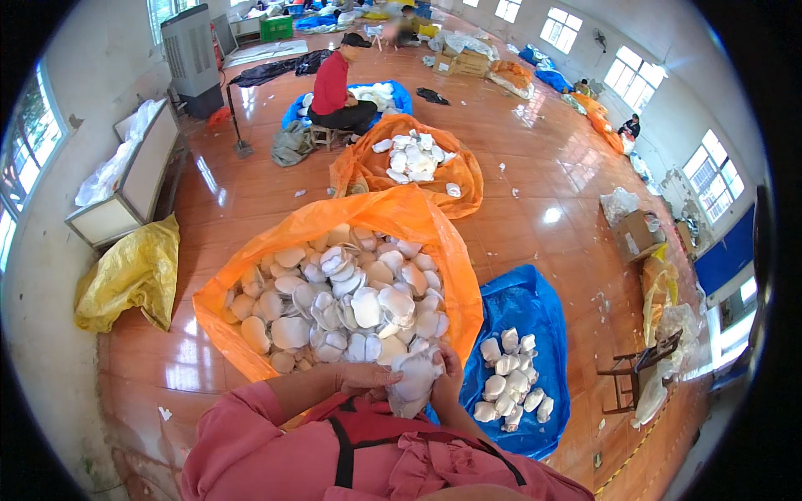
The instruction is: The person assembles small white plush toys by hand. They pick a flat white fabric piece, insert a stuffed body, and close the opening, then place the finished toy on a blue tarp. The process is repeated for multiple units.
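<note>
Close to my body, I hold a white, soft-looking rounded pad (413, 386) between both hands. My left hand (368, 377) grips its left side, and my right hand (449, 374) pinches its upper right edge. Whether it is one pad or a few together I cannot tell. Just beyond my hands lies an open orange sheet bag (455, 259), heaped with loose white and beige rounded pads (292, 331). To the right, a blue sheet bag (535, 317) bears several rolled or bundled white pads (505, 392).
Farther ahead, another orange sheet (468, 179) holds white pads. A person in red (330, 88) sits on a stool (322, 135) beside a blue sheet. A yellow bag (134, 275) and bench (125, 196) stand left; a wooden chair (639, 367) and cardboard box (637, 234) stand right.
</note>
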The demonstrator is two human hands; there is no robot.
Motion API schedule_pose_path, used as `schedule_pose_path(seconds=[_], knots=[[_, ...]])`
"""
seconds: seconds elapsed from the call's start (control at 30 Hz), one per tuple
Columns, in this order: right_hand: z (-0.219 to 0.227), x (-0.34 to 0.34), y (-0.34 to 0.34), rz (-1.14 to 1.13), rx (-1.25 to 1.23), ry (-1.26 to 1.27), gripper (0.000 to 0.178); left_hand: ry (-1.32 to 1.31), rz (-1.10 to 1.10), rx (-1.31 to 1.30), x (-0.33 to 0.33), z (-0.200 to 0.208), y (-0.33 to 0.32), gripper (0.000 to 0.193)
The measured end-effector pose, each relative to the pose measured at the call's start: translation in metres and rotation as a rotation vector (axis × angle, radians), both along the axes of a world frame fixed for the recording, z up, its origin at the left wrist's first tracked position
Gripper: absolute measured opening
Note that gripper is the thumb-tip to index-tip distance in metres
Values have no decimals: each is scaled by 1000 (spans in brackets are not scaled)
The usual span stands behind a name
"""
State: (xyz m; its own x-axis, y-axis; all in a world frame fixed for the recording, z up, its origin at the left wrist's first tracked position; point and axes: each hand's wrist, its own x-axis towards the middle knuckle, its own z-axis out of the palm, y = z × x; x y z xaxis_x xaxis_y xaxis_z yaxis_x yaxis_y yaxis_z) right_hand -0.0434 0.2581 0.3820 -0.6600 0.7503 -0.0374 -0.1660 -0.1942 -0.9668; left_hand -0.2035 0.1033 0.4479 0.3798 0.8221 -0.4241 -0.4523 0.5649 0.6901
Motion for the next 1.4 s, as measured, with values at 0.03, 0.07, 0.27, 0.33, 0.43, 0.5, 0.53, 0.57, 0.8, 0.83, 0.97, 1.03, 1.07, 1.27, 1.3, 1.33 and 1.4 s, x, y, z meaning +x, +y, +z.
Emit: schedule_pose_path(seconds=[0.03,0.07,0.27,0.33,0.43,0.5,0.53,0.57,0.8,0.83,0.97,1.03,1.07,1.27,1.3,1.33,1.4], knots=[[2,-3,-1,-19,33,2,26,-42,65,-33,6,7,-5,49],[7,-5,-3,-39,62,1,26,-204,-54,77,1,-1,-3,48],[27,-12,-8,16,112,67,28,-159,28,101,12,-4,-2,64],[21,-18,-8,-6,307,65,29,-118,64,87,10,1,0,64],[42,-38,-30,22,229,189,33,86,127,23,2,25,7,70],[36,-44,-37,-9,324,172,34,161,44,55,-9,24,11,66],[39,-42,-40,-10,456,127,33,162,57,47,-11,23,11,61],[43,-39,-42,48,387,132,33,162,69,38,-12,21,12,56],[104,-14,-11,433,-107,65,39,194,-152,264,-26,62,4,58],[106,-18,-5,573,190,-50,40,177,-214,345,-23,56,5,60],[105,-26,-3,805,488,-143,41,155,-360,411,-12,54,6,66],[93,-24,-7,865,246,-155,39,97,-354,401,-8,40,2,70],[93,-19,-10,903,163,-212,41,50,-322,399,-6,35,-2,73],[111,-4,-20,1004,-56,-387,47,17,-248,355,2,54,-15,77],[112,-4,-19,1024,-93,-388,46,50,-245,365,2,54,-15,77],[112,-3,-20,1007,-68,-361,45,80,-239,379,2,55,-15,77],[109,1,-23,974,-18,-305,43,60,-255,357,3,62,-16,76]])
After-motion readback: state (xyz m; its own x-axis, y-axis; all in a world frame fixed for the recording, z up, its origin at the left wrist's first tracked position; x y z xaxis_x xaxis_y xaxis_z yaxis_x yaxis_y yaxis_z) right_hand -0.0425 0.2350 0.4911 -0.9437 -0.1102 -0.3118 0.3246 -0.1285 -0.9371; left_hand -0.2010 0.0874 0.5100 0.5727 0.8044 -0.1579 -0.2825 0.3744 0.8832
